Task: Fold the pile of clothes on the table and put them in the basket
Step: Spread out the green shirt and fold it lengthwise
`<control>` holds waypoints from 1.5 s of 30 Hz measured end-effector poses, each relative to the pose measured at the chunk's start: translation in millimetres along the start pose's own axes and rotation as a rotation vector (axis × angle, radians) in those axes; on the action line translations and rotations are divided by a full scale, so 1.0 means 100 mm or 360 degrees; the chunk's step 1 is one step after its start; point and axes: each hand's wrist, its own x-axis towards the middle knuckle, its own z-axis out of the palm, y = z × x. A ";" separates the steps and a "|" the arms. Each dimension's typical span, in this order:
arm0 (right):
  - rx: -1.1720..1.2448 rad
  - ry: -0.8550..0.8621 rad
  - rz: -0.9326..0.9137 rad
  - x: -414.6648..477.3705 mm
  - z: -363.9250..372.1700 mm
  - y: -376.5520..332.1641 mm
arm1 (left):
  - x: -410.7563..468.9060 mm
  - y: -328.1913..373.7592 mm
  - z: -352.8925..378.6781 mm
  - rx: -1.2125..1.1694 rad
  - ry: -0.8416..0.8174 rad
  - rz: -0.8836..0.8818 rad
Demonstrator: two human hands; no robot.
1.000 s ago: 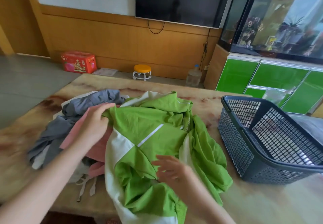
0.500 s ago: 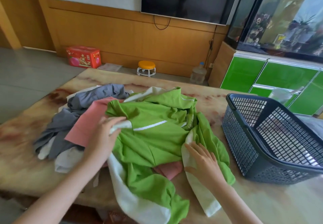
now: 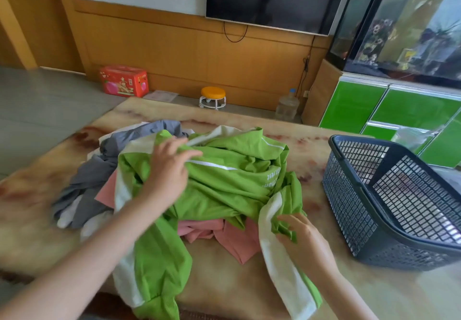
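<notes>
Head view: left hand now farther up the green jacket.

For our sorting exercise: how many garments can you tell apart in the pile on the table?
3: green-and-white jacket on top; a pink garment beneath it, showing in front; a grey garment at the left. White cloth beside the grey may be another; more may be hidden.
</notes>
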 end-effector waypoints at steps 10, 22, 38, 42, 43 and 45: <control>-0.0042 -0.0024 -0.0193 0.10 0.30 -0.17 | -0.54 0.15 0.66 0.0032 -0.0471 0.0500; -0.0180 0.0365 -0.0042 0.18 0.10 0.21 | -0.16 -0.27 -0.35 -0.0360 0.0355 -0.0190; -0.0364 0.0270 -0.0374 -0.05 0.43 0.07 | -0.46 -0.13 0.02 -0.0268 -0.0215 0.0175; -0.0298 0.0224 -0.0189 -0.10 0.32 0.22 | -0.46 -0.07 -0.07 -0.0323 -0.0373 0.0206; -0.0245 0.0186 -0.0130 -0.11 0.29 0.22 | -0.44 -0.02 -0.10 -0.0355 -0.0389 0.0236; -0.0107 0.0170 -0.0087 -0.09 0.25 0.17 | -0.33 0.13 -0.14 -0.0428 -0.0338 0.0276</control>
